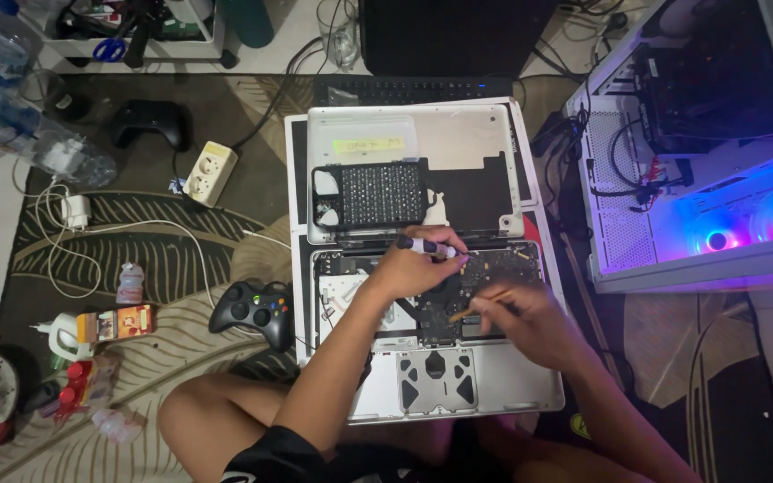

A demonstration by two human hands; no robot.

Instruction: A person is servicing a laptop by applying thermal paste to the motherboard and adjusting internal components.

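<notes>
Gripping a screwdriver [428, 245], the left hand [413, 266] is working at the laptop's [494, 380] twelve o'clock; the right hand [530, 322], pinching a brush [471, 307], is risking snagging components.

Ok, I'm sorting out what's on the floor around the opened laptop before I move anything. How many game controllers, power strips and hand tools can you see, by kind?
Game controllers: 2, one black, one black with coloured buttons
Power strips: 1, white
Hand tools: 2, a screwdriver in the left hand, a wooden-handled brush in the right hand
Total: 5
</notes>
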